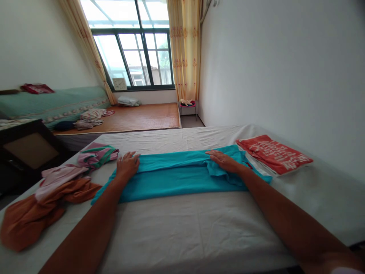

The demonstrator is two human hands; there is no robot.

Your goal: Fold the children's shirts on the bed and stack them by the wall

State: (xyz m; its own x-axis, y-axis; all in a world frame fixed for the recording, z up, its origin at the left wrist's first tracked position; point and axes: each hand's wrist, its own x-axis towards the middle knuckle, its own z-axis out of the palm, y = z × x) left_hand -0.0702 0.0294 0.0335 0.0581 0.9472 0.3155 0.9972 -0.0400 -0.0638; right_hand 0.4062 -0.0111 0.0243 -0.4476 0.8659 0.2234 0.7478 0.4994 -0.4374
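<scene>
A turquoise garment [176,179] lies folded lengthwise across a bed with a white sheet [176,228]. My left hand [127,164] rests on its left end, fingers curled down against the cloth. My right hand [224,160] lies flat on the right end, fingers stretched out over a bunched part of the fabric. Neither hand lifts the garment off the sheet.
A folded red cloth with white print [275,153] lies on white cloth at the right, near the wall. An orange garment [34,213], a pink one [59,176] and a pink-and-green one [97,154] sit at the left. Beyond are a second bed [122,118], a stool [188,104] and a window.
</scene>
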